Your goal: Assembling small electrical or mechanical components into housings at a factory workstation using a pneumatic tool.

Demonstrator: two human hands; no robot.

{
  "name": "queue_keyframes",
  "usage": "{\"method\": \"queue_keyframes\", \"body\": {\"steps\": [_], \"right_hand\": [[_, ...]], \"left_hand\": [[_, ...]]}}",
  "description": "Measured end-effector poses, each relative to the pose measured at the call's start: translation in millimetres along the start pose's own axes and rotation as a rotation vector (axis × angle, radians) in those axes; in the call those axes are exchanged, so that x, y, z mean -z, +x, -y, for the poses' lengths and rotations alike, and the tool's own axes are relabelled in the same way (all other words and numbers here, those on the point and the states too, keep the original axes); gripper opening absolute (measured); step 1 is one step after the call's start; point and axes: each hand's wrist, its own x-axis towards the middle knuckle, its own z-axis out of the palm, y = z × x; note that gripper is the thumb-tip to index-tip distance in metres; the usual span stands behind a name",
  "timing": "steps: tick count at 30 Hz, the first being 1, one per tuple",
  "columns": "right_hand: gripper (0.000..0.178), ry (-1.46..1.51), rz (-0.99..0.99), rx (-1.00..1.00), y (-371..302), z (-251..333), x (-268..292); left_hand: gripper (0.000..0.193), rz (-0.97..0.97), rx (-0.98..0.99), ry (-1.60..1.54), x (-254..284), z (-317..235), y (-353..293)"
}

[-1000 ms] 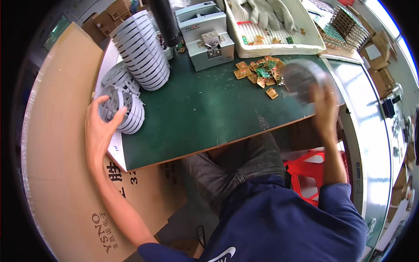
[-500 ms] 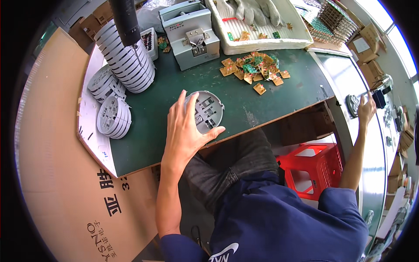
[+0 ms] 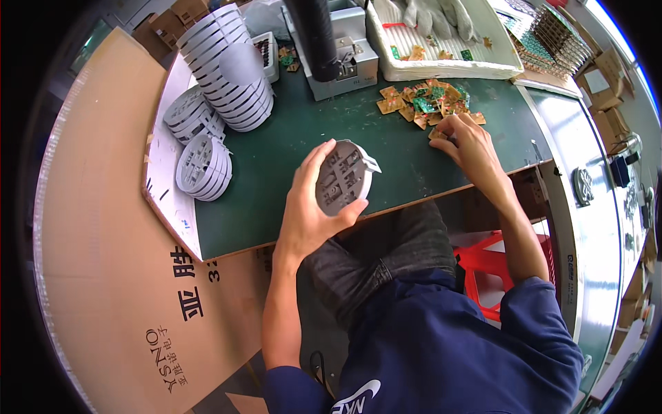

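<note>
My left hand (image 3: 307, 207) grips a round grey plastic base (image 3: 343, 178) by its rim, thumb at the near side and fingers along the left. The base is tilted up over the green tabletop, showing slots and small metal parts in its face. At the front of a loose pile of small circuit boards (image 3: 424, 103), my right hand (image 3: 474, 153) pinches a single small tan circuit board (image 3: 436, 134). Its fingers are bent and partly cover that board.
Tall stacked round grey bases (image 3: 231, 76) and shorter stacks (image 3: 205, 168) stand at the left. A grey machine (image 3: 345, 86) sits behind, partly hidden by a black tube (image 3: 314, 38). A white foam tray (image 3: 455, 69) holds gloves. A red stool (image 3: 486, 262) is below right.
My right hand has come from the right-hand bench to the circuit boards and closed on one. My left hand has tilted the round base up. The whole view has shifted slightly.
</note>
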Motion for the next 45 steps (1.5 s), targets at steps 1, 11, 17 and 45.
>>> {"method": "queue_keyframes", "body": {"steps": [1,11,17,45], "right_hand": [[0.027,0.002,0.006,0.006,3,1,1],[0.032,0.003,0.135,0.159,8,21,6],[0.035,0.478,0.126,0.002,10,49,-5],[0.033,0.266,0.114,0.231,5,52,-45]], "left_hand": [[0.095,-0.007,0.006,0.0,0,3,-4],[0.092,0.057,0.15,-1.769,-12,-4,-7],[0.092,0.016,0.156,-1.642,-10,-1,-7],[0.098,-0.05,0.175,-1.625,15,8,-64]]}}
